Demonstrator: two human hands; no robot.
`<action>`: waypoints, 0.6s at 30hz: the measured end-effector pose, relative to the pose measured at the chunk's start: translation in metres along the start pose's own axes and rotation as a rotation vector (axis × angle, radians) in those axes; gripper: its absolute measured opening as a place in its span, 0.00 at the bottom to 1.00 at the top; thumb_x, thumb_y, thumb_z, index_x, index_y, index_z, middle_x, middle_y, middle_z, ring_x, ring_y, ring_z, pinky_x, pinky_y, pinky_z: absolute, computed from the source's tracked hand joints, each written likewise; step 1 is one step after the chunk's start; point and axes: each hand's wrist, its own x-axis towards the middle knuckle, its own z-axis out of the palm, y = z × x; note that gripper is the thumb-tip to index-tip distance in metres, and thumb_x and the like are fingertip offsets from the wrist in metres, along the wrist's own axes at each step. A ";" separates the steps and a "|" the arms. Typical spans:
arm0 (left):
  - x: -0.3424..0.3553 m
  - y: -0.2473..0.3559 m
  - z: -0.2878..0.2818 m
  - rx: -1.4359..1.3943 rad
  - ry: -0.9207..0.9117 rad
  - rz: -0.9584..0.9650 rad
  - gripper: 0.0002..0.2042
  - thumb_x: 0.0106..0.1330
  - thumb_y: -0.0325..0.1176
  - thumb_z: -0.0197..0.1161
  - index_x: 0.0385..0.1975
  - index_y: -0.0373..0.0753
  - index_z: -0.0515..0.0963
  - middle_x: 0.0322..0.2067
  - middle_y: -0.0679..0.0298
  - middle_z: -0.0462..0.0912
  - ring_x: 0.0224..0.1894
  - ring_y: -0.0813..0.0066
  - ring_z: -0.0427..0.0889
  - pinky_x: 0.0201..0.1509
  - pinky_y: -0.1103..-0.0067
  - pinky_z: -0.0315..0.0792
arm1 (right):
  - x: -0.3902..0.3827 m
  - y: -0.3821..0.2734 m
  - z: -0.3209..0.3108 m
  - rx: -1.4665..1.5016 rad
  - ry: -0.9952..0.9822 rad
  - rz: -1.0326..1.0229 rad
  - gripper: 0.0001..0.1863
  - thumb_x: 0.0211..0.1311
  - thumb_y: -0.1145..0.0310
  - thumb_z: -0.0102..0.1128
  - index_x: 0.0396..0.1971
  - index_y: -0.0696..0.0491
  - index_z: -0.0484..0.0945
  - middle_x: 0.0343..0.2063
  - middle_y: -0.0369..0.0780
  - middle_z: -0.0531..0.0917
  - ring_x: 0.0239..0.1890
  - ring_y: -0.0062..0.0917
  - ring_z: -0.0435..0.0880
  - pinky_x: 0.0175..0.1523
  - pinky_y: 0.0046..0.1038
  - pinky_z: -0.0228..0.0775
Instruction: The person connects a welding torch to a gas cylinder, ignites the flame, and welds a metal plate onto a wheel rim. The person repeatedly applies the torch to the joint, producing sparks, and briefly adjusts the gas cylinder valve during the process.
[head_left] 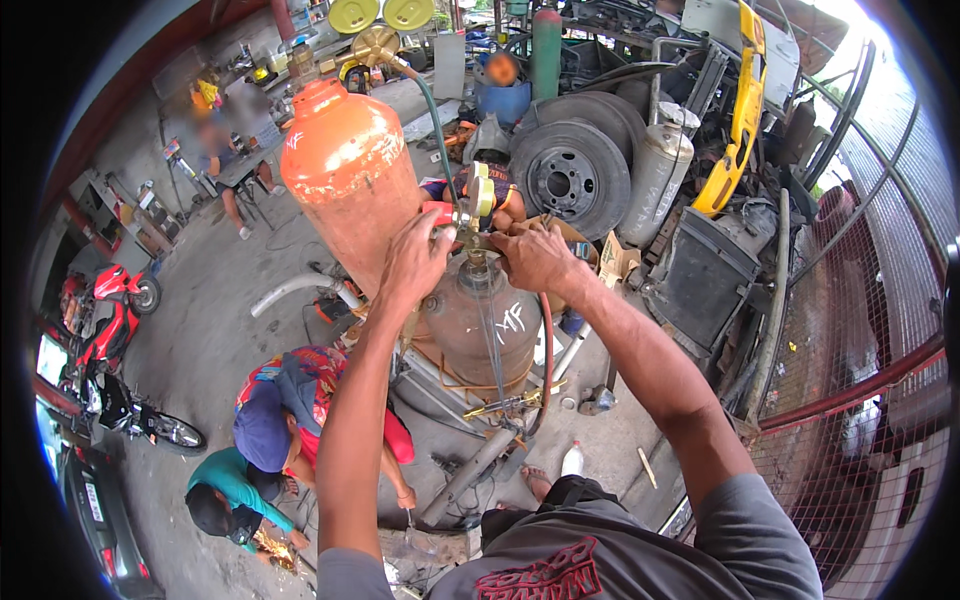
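My left hand [416,260] is bent at the brass-and-red valve fitting with round pale gauges [483,190], atop the rusty grey steel cylinder [483,340], beside the tall orange steel cylinder [352,170]. My right hand [540,260] curls at its other side; I cannot tell how far either grip closes or what it has hold of. The fitting should feel stiff, hard and fairly heavy, its gauges fragile: I'd take the metal body, sparing gauges and dark green hose [437,125].
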 end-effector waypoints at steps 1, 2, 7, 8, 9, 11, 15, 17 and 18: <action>0.012 -0.007 0.010 -0.001 -0.027 0.004 0.23 0.75 0.43 0.59 0.57 0.27 0.79 0.49 0.40 0.86 0.55 0.43 0.83 0.64 0.59 0.74 | -0.001 -0.004 0.005 0.006 0.035 0.041 0.27 0.69 0.61 0.56 0.68 0.43 0.74 0.53 0.50 0.83 0.58 0.45 0.82 0.57 0.58 0.73; 0.022 -0.010 0.018 -0.007 -0.057 0.010 0.22 0.76 0.43 0.57 0.55 0.27 0.80 0.48 0.40 0.86 0.55 0.42 0.83 0.63 0.58 0.73 | -0.002 -0.004 0.015 0.011 0.068 0.088 0.26 0.69 0.59 0.57 0.67 0.43 0.75 0.54 0.50 0.82 0.59 0.45 0.81 0.57 0.59 0.72; 0.042 -0.029 0.051 0.054 -0.328 0.028 0.19 0.78 0.42 0.51 0.42 0.30 0.81 0.41 0.40 0.86 0.45 0.39 0.84 0.53 0.53 0.75 | 0.002 0.001 0.037 -0.010 0.232 0.122 0.20 0.70 0.54 0.59 0.55 0.50 0.81 0.46 0.51 0.84 0.54 0.46 0.84 0.56 0.50 0.76; 0.046 -0.039 0.053 0.088 -0.304 0.020 0.19 0.78 0.42 0.51 0.40 0.30 0.81 0.38 0.41 0.85 0.43 0.38 0.84 0.51 0.52 0.74 | 0.006 0.005 0.037 -0.083 0.237 0.064 0.19 0.69 0.53 0.62 0.48 0.53 0.82 0.42 0.49 0.85 0.48 0.45 0.86 0.54 0.44 0.79; 0.051 -0.049 0.053 0.138 -0.312 0.056 0.19 0.78 0.42 0.51 0.39 0.30 0.81 0.38 0.40 0.85 0.43 0.38 0.84 0.49 0.52 0.76 | 0.012 0.008 0.037 -0.068 0.242 0.023 0.19 0.68 0.53 0.63 0.47 0.52 0.82 0.41 0.48 0.86 0.47 0.44 0.87 0.52 0.43 0.80; 0.051 -0.061 0.056 0.229 -0.339 0.125 0.18 0.76 0.40 0.51 0.38 0.30 0.82 0.38 0.40 0.86 0.41 0.37 0.85 0.46 0.51 0.78 | 0.020 0.012 0.035 -0.036 0.240 -0.048 0.19 0.67 0.52 0.64 0.44 0.52 0.82 0.38 0.45 0.86 0.45 0.42 0.88 0.50 0.42 0.81; 0.029 -0.026 0.062 0.042 -0.227 0.003 0.22 0.77 0.45 0.50 0.36 0.32 0.83 0.37 0.38 0.85 0.43 0.36 0.84 0.47 0.49 0.77 | 0.021 0.046 0.028 -0.080 0.158 -0.158 0.22 0.65 0.46 0.67 0.41 0.52 0.82 0.36 0.42 0.86 0.45 0.37 0.89 0.47 0.39 0.83; 0.025 -0.033 0.061 0.017 -0.202 -0.128 0.23 0.78 0.47 0.49 0.37 0.33 0.84 0.37 0.39 0.86 0.43 0.36 0.85 0.47 0.49 0.77 | 0.030 0.043 0.022 -0.055 0.117 -0.191 0.27 0.64 0.40 0.65 0.42 0.52 0.82 0.36 0.43 0.86 0.45 0.38 0.89 0.46 0.39 0.83; 0.022 -0.037 0.060 0.034 -0.202 -0.135 0.22 0.78 0.46 0.48 0.37 0.33 0.83 0.37 0.39 0.85 0.42 0.35 0.84 0.46 0.49 0.76 | 0.031 0.041 0.019 -0.053 0.111 -0.214 0.28 0.64 0.39 0.65 0.42 0.52 0.82 0.37 0.43 0.86 0.45 0.38 0.89 0.46 0.39 0.83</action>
